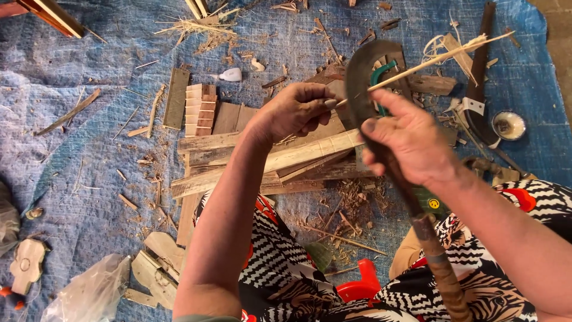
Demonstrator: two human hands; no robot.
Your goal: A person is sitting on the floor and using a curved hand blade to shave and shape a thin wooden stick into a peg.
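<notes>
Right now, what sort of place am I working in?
Likely an informal woodworking spot on the ground: a blue tarp strewn with shavings, cut wooden slats, and your hands, left hand and right hand, working a thin stick against a curved blade.

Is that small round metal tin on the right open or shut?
Open: the small round metal tin shows its dark inside, with no lid on it.

We see the wooden slats [262, 158] lying on the tarp [77, 119], under the left hand [295, 110]. The right hand [411, 143] is to its right, its curved knife [360, 83] against the thin stick [429, 61] between them. A small round tin [508, 125] lies far right, a plastic bag [89, 292] lower left.
</notes>
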